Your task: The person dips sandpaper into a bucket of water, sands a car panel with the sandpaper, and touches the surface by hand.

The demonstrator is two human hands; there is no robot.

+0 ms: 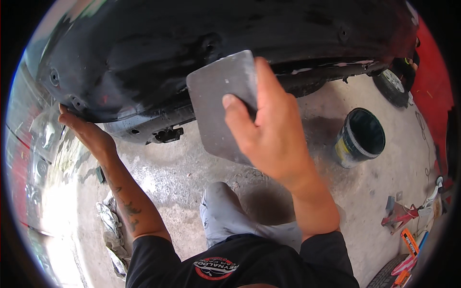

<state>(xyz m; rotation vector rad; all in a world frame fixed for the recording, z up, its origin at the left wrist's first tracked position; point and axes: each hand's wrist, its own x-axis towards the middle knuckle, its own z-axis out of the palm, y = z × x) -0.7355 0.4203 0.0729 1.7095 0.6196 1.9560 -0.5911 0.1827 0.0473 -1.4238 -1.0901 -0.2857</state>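
A glossy black car bumper (144, 53) with round holes spans the upper part of the head view. My right hand (273, 129) grips a flat grey sheet of what looks like sandpaper (216, 110), thumb on its near face and the other fingers mostly behind it. The sheet is raised in front of the bumper's lower edge; whether it touches the bumper I cannot tell. At the far left, my left hand (89, 134) holds the bumper's lower corner, its fingers partly hidden at the edge.
A dark open bucket (367, 137) stands on the wet concrete floor (168, 168) at the right. Beyond it are a wheel (394, 86) and a red panel (434, 96). A red jack stand (398, 214) and a tyre (386, 273) lie lower right; a crumpled cloth (113, 230) lies left.
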